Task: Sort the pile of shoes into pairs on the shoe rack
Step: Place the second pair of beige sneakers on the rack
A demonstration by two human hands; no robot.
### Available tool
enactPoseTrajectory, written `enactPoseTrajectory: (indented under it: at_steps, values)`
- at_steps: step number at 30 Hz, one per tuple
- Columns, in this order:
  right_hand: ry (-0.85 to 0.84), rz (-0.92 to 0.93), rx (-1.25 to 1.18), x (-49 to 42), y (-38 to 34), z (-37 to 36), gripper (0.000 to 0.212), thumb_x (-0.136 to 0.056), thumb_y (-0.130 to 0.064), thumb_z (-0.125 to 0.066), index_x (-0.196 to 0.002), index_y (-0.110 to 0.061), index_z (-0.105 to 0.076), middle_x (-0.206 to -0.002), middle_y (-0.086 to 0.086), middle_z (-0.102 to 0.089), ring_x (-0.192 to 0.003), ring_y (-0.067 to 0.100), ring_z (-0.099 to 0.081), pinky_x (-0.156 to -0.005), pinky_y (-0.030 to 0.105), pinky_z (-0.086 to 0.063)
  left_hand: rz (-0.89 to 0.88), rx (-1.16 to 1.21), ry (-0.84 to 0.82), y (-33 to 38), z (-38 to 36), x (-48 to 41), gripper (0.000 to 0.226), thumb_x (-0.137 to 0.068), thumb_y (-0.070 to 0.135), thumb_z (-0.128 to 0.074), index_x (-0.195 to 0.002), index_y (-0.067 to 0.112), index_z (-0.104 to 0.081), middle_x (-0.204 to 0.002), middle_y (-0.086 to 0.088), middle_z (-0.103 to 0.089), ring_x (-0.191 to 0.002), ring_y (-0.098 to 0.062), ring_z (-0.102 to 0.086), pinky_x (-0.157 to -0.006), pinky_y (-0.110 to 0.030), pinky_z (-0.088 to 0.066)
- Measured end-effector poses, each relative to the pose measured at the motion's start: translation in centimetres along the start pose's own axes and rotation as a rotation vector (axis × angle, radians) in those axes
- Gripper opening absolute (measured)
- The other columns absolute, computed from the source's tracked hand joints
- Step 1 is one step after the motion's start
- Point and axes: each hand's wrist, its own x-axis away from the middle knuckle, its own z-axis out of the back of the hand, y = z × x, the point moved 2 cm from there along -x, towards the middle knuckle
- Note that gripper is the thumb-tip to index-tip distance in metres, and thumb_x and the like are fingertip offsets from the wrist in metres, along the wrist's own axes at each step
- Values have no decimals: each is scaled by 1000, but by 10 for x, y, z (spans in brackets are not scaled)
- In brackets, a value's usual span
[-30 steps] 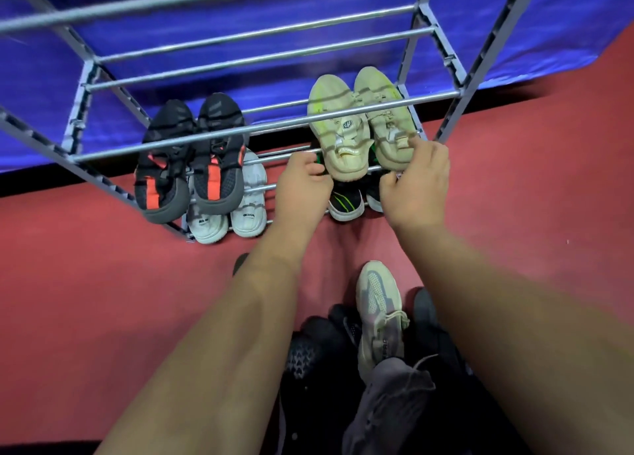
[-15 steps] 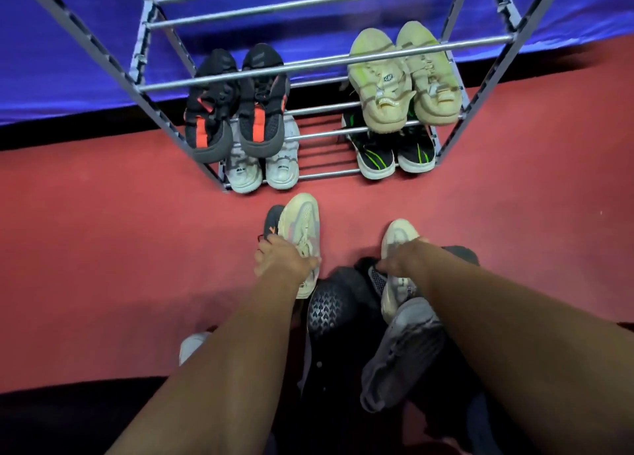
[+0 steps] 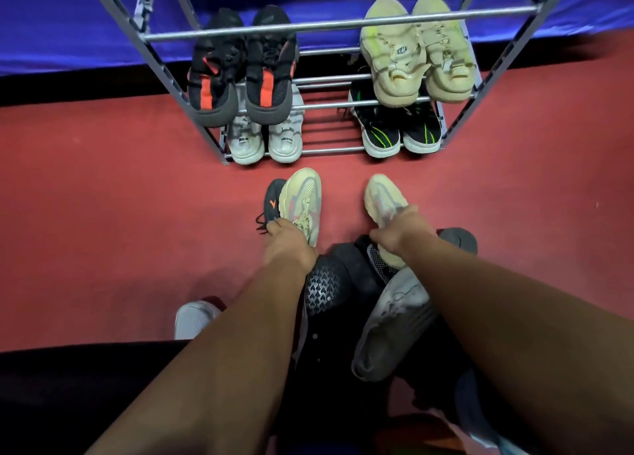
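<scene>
**Four pairs racked; two cream shoes in hand**

Shoe rack point(image 3: 338, 25), upper centre of frame, metal rails, carries 8 shoes = 4 pairs. Upper visible tier: 1 black-and-orange pair point(image 3: 240, 73) at left, 1 pale yellow chunky pair point(image 3: 417, 49) at right. Bottom tier: 1 white pair point(image 3: 266, 140) at left, 1 black pair with green stripes point(image 3: 399, 133) at right. Toes point toward the camera in each pair.

Red floor point(image 3: 103, 197) below the rack: left hand point(image 3: 286, 238) is closed on the heel end of 1 cream shoe point(image 3: 302, 202), which lies against 1 black shoe with an orange mark point(image 3: 272, 198). Right hand point(image 3: 398, 231) grips a second cream shoe point(image 3: 384, 197) at mid-length; toe points toward the rack. The two cream shoes are apart.

Pile point(image 3: 343, 289), lower centre, between the forearms: dark shoes, count cannot be told; 1 grey shoe point(image 3: 391, 327) on top. 1 white shoe point(image 3: 195, 317) sits alone at lower left.
</scene>
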Motion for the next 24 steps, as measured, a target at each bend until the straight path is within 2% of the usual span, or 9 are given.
enactPoseTrajectory:
  at_steps: [2, 4, 7, 10, 14, 17, 20, 22, 24]
  values:
    - [125, 55, -12, 3, -8, 11, 90, -76, -58, -82, -142, -13, -39, -135, 11, -56, -129, 39, -54, -104, 47, -47, -21, -99, 74, 2, 2, 1, 110, -86, 47, -77, -160, -4, -14, -153, -20, -35, -139, -39, -43, -113, -48, -43]
    - [158, 103, 42, 3, -15, 18, 95, -79, -58, -81, -148, -10, -36, -144, 15, -53, -135, 40, -49, -110, 47, -44, -13, -167, 81, 4, -1, 1, 114, -87, 52, -72, -162, -6, -8, -155, -20, -33, -141, -39, -40, -113, -52, -41]
    - [87, 110, 123, -2, -17, 12, 97, -86, -62, -75, -155, -3, -39, -151, 22, -46, -141, 41, -42, -117, 46, -38, 30, -163, 19, 3, -10, -4, 128, -88, 62, -71, -163, -7, 6, -159, -20, -27, -143, -36, -36, -109, -51, -43]
    - [15, 74, 140, -4, -11, 1, 90, -84, -70, -73, -155, -18, -52, -153, 25, -45, -142, 40, -39, -115, 43, -37, 35, -109, 22, -5, -12, -10, 133, -87, 65, -74, -163, -8, 8, -159, -19, -25, -144, -35, -34, -111, -47, -43]
    - [25, 86, 152, -4, -13, 1, 90, -80, -69, -75, -153, -20, -53, -148, 16, -52, -139, 36, -44, -112, 43, -38, 45, -5, 36, -11, -3, -19, 119, -82, 43, -86, -161, -6, -12, -157, -19, -32, -143, -35, -36, -115, -41, -41]
    - [40, 48, 32, 5, -20, 19, 85, -75, -55, -84, -144, -14, -56, -134, 11, -61, -124, 35, -61, -104, 41, -53, 60, 31, 58, -11, 8, -18, 102, -82, 28, -81, -158, -4, -21, -151, -18, -36, -137, -35, -44, -111, -41, -45]
    - [63, 58, 23, 17, -33, 39, 63, -76, -45, -79, -127, -11, -63, -114, 8, -67, -107, 34, -70, -87, 36, -58, 76, 60, 38, -7, 29, -11, 92, -80, 31, -80, -152, -1, -31, -144, -19, -41, -133, -36, -48, -109, -40, -47]
    - [95, 83, 86, 29, -47, 55, 59, -73, -51, -73, -118, -14, -70, -114, 8, -71, -108, 34, -71, -89, 35, -58, 81, 93, 32, -5, 47, -3, 86, -76, 35, -80, -147, 4, -44, -137, -18, -49, -126, -36, -56, -105, -39, -52]
    - [112, 117, 159, 43, -61, 77, 51, -74, -55, -74, -106, -15, -71, -107, 6, -70, -106, 32, -71, -87, 33, -56, 60, 124, 13, -3, 70, 8, 77, -66, 36, -81, -135, 10, -59, -125, -12, -61, -112, -32, -66, -91, -35, -59]
